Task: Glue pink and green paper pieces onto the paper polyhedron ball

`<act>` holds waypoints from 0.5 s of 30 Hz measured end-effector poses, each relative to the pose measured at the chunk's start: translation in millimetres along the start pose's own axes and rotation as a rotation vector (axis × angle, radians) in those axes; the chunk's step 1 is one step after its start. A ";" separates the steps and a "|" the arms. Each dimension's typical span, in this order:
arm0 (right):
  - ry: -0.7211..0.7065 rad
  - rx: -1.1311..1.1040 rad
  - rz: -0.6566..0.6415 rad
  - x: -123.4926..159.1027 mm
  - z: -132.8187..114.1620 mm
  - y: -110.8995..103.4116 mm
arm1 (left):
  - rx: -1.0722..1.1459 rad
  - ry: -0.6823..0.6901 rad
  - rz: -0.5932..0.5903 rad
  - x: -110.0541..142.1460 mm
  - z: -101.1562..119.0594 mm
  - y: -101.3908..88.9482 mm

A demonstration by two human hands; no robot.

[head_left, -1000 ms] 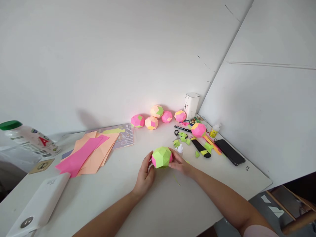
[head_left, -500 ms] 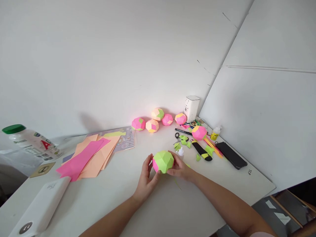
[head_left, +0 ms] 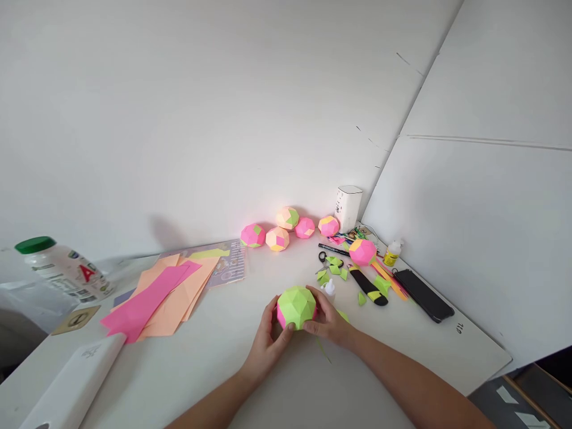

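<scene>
A faceted paper ball (head_left: pixel 297 306), mostly lime green with pink at its sides, is held between my two hands. My left hand (head_left: pixel 269 333) grips its left side, thumb at the lower front edge. From the right my right hand (head_left: pixel 329 322) closes on it, thumb at the lower right front. Just behind my right hand stands a small white glue bottle (head_left: pixel 329 288). Part of a green paper piece (head_left: pixel 342 316) shows beyond that hand, and a thin green strip (head_left: pixel 325 350) lies below it on the table.
Several finished paper balls (head_left: pixel 277 239) sit along the wall. On the right are a pink-yellow ball (head_left: pixel 362 252), scissors (head_left: pixel 322 257), green scraps (head_left: pixel 334 269), a utility knife (head_left: pixel 367 286), a marker (head_left: pixel 333 249) and a phone (head_left: pixel 423 294). Paper sheets (head_left: pixel 152 292), a green-capped bottle (head_left: pixel 67 271) and a white device (head_left: pixel 74 381) are left.
The ball has been turned and tilted slightly in my hands, with my left thumb now on its lower front. The whole scene sits lower in view as the camera tips up.
</scene>
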State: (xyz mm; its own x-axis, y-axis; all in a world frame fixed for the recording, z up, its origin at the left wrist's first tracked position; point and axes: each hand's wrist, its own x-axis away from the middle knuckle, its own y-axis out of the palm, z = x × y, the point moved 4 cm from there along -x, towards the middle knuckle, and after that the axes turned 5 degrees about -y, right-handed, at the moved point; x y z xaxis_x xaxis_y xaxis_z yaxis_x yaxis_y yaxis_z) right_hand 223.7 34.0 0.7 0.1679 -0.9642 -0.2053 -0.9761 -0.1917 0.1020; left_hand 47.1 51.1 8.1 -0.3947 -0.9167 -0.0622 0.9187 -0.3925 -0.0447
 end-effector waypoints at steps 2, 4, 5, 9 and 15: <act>0.007 0.003 -0.004 -0.1 -0.6 0.2 | 0.010 0.000 -0.003 0.3 1.5 0.7; 0.016 0.009 -0.002 -0.4 -2.0 0.5 | 0.016 -0.008 -0.010 0.3 1.9 1.2; 0.020 0.011 -0.002 -0.5 -3.2 0.8 | 0.017 -0.012 -0.016 0.2 1.8 1.3; 0.020 0.012 -0.029 -0.5 -10.7 3.3 | 0.002 -0.024 -0.013 -0.6 -0.1 0.5; 0.034 0.015 -0.041 -0.2 -12.8 3.3 | 0.003 -0.027 0.007 -1.3 -3.5 -1.0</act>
State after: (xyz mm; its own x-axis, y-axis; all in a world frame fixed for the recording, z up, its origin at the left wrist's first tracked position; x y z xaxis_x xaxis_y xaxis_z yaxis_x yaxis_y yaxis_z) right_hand 222.2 31.3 13.5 0.2119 -0.9614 -0.1757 -0.9704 -0.2283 0.0792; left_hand 46.6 52.9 4.8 -0.3873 -0.9212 -0.0359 0.9216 -0.3859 -0.0412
